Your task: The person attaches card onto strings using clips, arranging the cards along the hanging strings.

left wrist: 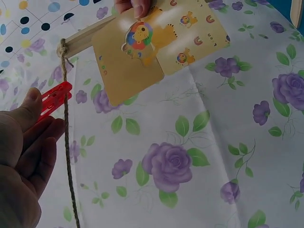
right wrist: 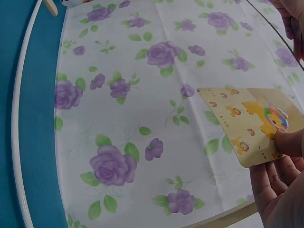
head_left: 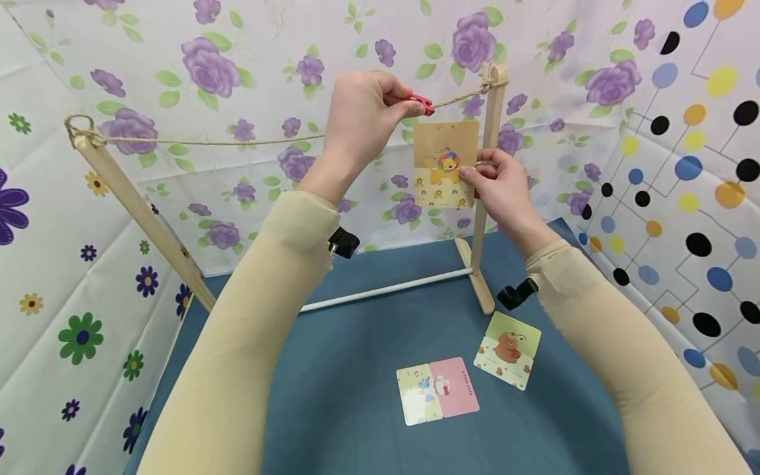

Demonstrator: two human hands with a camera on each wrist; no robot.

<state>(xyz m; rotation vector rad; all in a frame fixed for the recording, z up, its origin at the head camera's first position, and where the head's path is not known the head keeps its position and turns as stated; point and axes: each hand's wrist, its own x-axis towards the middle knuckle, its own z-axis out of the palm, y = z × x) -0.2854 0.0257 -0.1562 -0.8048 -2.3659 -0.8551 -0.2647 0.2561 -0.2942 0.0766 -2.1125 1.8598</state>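
Note:
My left hand [head_left: 368, 119] pinches a red clothespin [head_left: 423, 104] at the right part of the rope [head_left: 225, 142]. In the left wrist view the clothespin [left wrist: 56, 99] has its tip at the rope [left wrist: 69, 156]. With thumb and fingers my right hand [head_left: 501, 188] holds a tan card with a lion picture [head_left: 445, 165] by its right edge. The lion card hangs upright just below the rope and the clothespin, apart from both. In the right wrist view the right thumb lies over the face of the card [right wrist: 256, 123].
The rope runs between two wooden posts [head_left: 142, 214] [head_left: 489, 165], joined low by a white rod [head_left: 386, 290]. On the blue table [head_left: 344, 396] lie a pink-and-yellow card [head_left: 438, 390] and a green bear card [head_left: 507, 349]. Flowered cloth [head_left: 261, 53] stands behind.

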